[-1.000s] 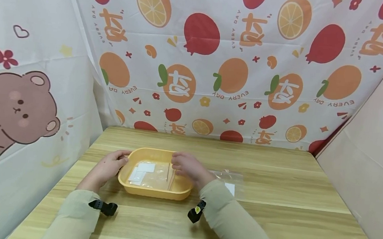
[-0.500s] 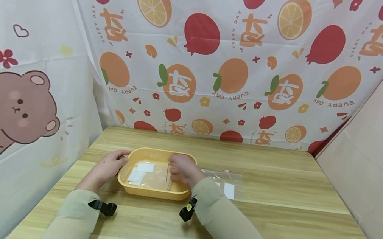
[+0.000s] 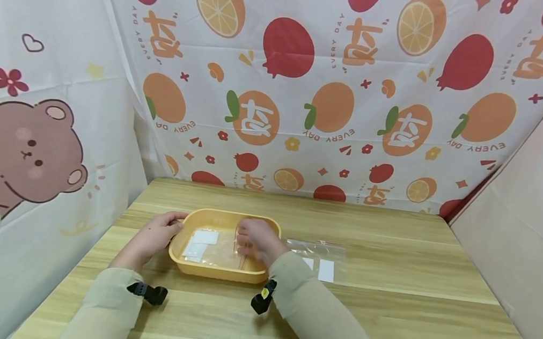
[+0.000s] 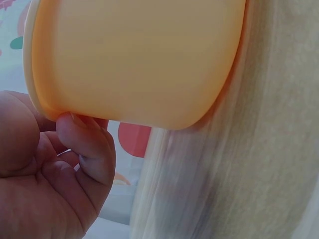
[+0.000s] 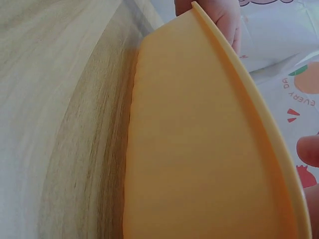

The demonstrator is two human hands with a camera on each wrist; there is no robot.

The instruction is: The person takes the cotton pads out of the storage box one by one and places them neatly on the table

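A yellow plastic tray [image 3: 223, 274] stands on the wooden table. My left hand [image 3: 154, 237] holds its left end; the left wrist view shows the thumb by the rim and curled fingers [image 4: 87, 139] against the wall beneath it. Inside the tray lies a clear zip bag [image 3: 223, 251] with white rectangular pieces [image 3: 204, 237] at its left end. Over the bag's zip end, within the tray, is my right hand [image 3: 259, 238], its fingers bent and blurred. Whether they pinch the bag cannot be made out; the tray wall [image 5: 199, 139] hides most of that hand in the right wrist view.
A second clear zip bag [image 3: 337, 250] lies flat on the table [image 3: 409, 311] right of the tray, with white pieces [image 3: 326, 271] in it; my right forearm passes close to it. A printed fruit cloth [image 3: 282, 106] hangs behind the table, and plain-edged cloths flank both sides.
My right hand has moved left and slightly down inside the tray, over the bag's zip end, uncovering more of the second bag. The left hand and tray stay in place.
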